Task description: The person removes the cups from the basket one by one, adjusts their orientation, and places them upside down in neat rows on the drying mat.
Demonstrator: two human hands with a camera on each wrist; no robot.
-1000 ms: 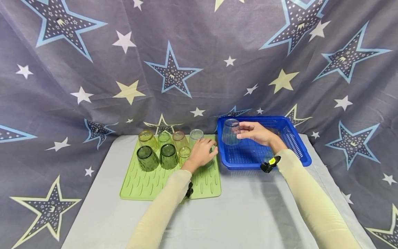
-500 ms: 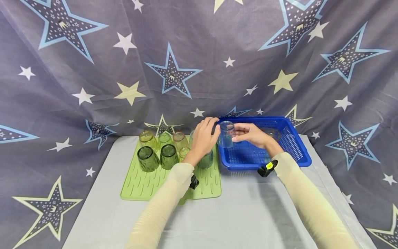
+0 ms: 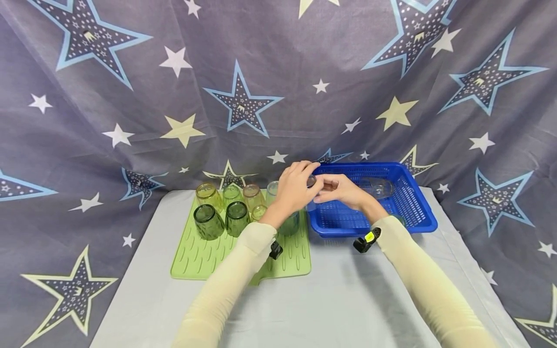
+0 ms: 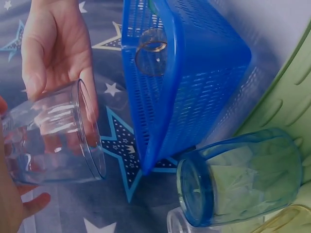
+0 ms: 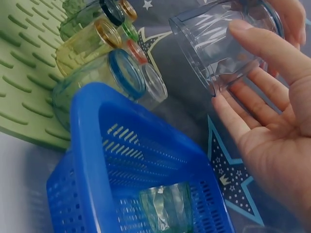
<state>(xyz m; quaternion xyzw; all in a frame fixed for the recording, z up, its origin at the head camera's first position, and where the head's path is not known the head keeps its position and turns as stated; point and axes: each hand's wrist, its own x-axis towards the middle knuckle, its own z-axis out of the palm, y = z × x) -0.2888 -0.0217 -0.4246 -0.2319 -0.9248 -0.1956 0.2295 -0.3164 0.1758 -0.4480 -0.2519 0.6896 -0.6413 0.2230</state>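
Glasses (image 3: 209,222) of several colours stand base up on the green mat (image 3: 196,263), left; a blue glass (image 4: 243,179) stands nearest the middle. Left hand (image 3: 296,186): fingers curled round the base end of the clear glass (image 4: 56,133), which is off the mat, near the left rim of the blue basket (image 3: 374,165). Its mouth points down; its long axis runs near vertical. Judged step: a pass between hands. Next move calls for one grip made secure before the other lets go, mouth kept down. Right hand (image 3: 345,191): thumb and fingers appear clamped on the same glass; firmness cannot be told. Basket, right: contains a pale glass (image 3: 379,188) and a greenish glass (image 5: 167,208).
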